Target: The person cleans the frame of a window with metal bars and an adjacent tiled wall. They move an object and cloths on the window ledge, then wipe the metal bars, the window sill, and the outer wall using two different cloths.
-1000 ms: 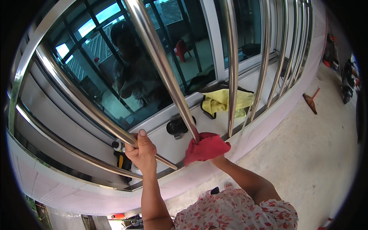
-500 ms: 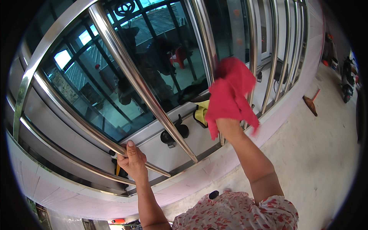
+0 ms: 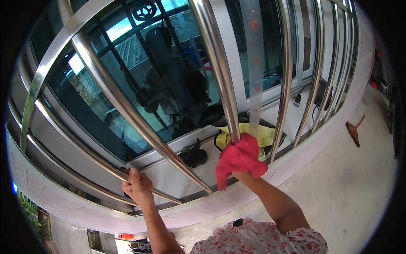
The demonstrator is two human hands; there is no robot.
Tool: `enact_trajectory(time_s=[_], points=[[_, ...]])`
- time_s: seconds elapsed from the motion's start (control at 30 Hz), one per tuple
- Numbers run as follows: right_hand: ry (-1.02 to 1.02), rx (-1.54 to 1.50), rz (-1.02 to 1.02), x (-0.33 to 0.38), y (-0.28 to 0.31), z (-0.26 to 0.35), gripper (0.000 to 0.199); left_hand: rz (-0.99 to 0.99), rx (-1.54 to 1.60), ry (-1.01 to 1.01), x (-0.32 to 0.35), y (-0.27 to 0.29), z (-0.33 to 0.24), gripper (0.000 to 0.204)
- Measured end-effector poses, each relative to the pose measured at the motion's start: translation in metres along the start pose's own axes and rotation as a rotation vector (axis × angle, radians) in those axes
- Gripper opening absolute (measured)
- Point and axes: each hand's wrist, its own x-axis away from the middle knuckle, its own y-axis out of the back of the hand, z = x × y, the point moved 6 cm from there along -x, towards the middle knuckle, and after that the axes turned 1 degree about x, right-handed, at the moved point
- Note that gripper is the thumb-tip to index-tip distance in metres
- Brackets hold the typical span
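My left hand is wrapped around the lower part of a shiny metal window bar, thumb pointing up. My right hand, mostly covered, holds a red cloth against the low end of another steel bar. The cloth bunches over the front of that bar and hangs down over its base rail. Between the bars, just behind the red cloth, a yellow cloth with dark edging lies on the sill. The fingers of my right hand are hidden by the red cloth.
Behind the bars is a dark sliding window with reflections. A black object and a small black plug rest on the white sill. A brush-like tool lies on the concrete floor at right.
My right hand has brought the red cloth down the bar to near its base. More of the yellow cloth now shows. My left hand still grips its bar as the view shifts slightly.
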Motion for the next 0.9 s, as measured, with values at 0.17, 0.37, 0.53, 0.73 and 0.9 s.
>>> enact_trajectory(time_s=[0.17,0.37,0.53,0.73,0.9], points=[[-0.262,-0.1,0.266,0.074,-0.016,-0.058,0.022,-0.048,-0.044,-0.025,0.002,-0.001,-0.002,0.038],[-0.428,-0.155,0.366,0.099,-0.016,-0.073,0.018,-0.138,-0.281,-0.09,0.007,-0.005,-0.013,0.021],[-0.512,-0.364,0.361,0.104,-0.005,-0.068,0.013,-0.386,-0.868,-1.026,0.049,-0.056,-0.088,0.036],[-0.279,-0.064,0.365,0.099,0.024,-0.039,0.017,0.25,-0.24,0.078,0.03,-0.111,-0.007,0.039],[-0.31,-0.086,0.617,0.132,0.033,0.0,0.027,0.215,0.054,0.303,0.032,-0.111,0.022,0.033]])
